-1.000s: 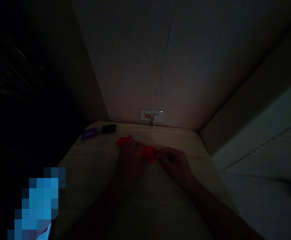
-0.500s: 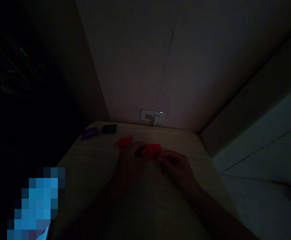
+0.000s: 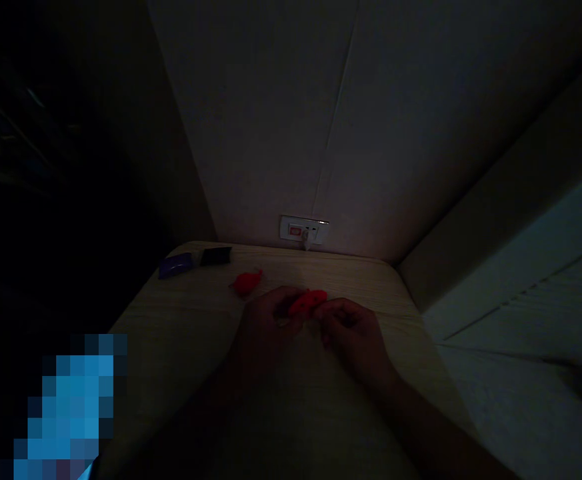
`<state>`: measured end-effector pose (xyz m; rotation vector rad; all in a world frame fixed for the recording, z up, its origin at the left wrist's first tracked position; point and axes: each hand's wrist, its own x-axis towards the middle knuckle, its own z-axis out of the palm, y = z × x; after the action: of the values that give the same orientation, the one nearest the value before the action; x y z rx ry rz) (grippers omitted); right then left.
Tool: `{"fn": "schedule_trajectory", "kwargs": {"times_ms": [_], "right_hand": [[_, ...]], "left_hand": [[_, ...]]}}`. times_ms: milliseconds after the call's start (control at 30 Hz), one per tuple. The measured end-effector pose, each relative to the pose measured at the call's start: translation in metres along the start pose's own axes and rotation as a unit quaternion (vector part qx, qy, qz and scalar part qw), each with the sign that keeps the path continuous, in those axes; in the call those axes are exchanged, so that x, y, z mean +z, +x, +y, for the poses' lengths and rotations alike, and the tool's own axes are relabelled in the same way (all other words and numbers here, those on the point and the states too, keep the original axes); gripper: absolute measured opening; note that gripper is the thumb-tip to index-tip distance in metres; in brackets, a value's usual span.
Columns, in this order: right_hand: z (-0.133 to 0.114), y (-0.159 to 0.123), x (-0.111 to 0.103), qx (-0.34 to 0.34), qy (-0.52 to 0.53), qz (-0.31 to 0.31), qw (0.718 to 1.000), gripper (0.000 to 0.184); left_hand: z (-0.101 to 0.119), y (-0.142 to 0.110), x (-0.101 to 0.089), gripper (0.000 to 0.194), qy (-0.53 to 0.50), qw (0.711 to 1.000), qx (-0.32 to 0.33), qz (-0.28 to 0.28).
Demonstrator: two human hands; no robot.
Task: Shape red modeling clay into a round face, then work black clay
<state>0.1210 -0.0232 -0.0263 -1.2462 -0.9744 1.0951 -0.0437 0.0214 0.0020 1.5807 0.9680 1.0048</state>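
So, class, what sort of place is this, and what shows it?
Probably a dim corner of a room indoors: a pale wooden tabletop stands against a panelled wall, with a switch and socket plate just above its edge.

- Pale counter (image 3: pixel 171 360) shows wood grain, its surface dull and smooth in dim light.
- Purple packet (image 3: pixel 175 265) looks like slightly glossy plastic film.
- Red piece (image 3: pixel 309 303) appears matt.
- Socket plate (image 3: pixel 285 228) resembles smooth white plastic, glinting along its top edge.
- Wall (image 3: pixel 265 147) looks matt; its material is too dark to tell.
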Motion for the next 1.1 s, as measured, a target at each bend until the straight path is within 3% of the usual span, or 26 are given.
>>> {"fn": "schedule_trajectory", "kwargs": {"times_ms": [667,1100], "right_hand": [[-0.0042,-0.0024,0.0064,0.028,0.072,-0.001,0.997,0.023],[-0.0029,-0.0031,0.0070,0.023,0.036,0.011,0.999,0.031]], "left_hand": [[-0.0039,-0.0019,0.0036,0.024,0.024,1.000,0.008,0.014],[-0.0022,-0.0019,0.0027,0.028,-0.013,1.000,-0.017,0.000]]}}
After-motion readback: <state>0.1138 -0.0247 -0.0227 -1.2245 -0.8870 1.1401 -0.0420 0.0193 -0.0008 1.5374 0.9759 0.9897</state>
